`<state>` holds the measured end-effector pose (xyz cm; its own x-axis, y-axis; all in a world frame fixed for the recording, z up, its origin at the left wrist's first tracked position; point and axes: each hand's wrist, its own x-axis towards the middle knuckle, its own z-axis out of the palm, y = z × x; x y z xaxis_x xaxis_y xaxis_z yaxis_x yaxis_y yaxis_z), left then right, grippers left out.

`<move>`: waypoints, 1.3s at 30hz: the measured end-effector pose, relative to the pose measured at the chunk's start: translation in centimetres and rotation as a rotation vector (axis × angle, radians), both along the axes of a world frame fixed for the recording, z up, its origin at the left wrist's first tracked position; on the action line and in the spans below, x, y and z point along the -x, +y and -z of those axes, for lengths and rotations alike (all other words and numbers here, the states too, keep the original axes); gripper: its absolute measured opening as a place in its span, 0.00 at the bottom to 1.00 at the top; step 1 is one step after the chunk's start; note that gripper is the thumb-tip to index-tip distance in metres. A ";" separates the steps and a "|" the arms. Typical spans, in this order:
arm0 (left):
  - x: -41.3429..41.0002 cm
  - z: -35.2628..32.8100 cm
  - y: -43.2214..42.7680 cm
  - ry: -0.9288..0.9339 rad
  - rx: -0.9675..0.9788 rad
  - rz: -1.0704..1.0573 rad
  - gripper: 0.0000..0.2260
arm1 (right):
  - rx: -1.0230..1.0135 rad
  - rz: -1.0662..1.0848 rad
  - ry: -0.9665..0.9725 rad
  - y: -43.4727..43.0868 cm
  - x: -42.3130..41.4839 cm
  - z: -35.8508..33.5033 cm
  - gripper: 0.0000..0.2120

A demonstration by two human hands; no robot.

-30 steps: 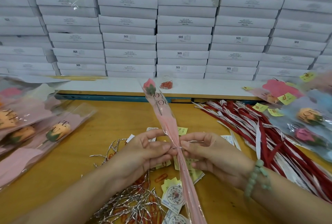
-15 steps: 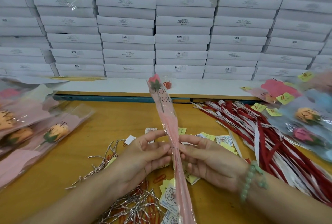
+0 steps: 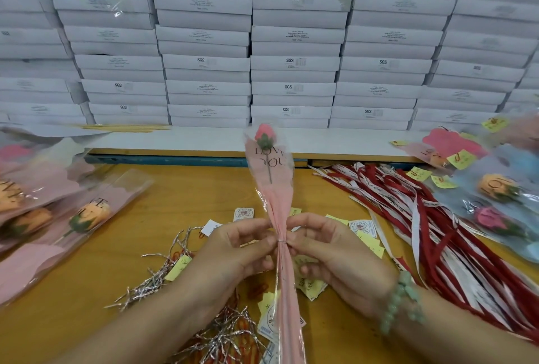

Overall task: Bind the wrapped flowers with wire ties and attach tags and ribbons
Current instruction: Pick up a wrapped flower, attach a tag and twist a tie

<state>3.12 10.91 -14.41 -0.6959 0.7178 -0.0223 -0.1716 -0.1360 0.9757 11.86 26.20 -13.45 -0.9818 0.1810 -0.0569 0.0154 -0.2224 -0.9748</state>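
Head view. Wrapped rose [image 3: 272, 188] upright at centre, above the table [image 3: 204, 188], bloom at the far end, "LOVE YOU" printed on the pink sleeve. Cinched at the waist by 1 silver tie [image 3: 280, 241].

Pinched there from both sides:
- Left hand [image 3: 242, 250] from the left, thumb and forefinger curled onto the wrap just beside the tie.
- Right hand [image 3: 332, 250] from the right, fingertips curled in and pinching the same spot. Whether also on the tie's end, cannot tell. Green bead bracelet [image 3: 401, 302] on that wrist.

Scattered on the table under and around the hands:
- Loose silver ties [image 3: 157, 276] at near left.
- Yellow and white tags [image 3: 363, 226] just right of centre.
- A heap of red and white ribbons [image 3: 437, 232] to the right.
- Wrapped flowers [image 3: 495, 188] bearing yellow tags at far right.
- More wrapped roses [image 3: 87, 218] lying flat at left.

Along the far edge, stacked white boxes [image 3: 291, 63].
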 end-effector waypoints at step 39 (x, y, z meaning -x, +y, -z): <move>-0.5 1.8 0.9 -0.056 -0.077 -0.158 0.26 | -1.064 0.236 0.379 0.4 -0.4 0.6 0.08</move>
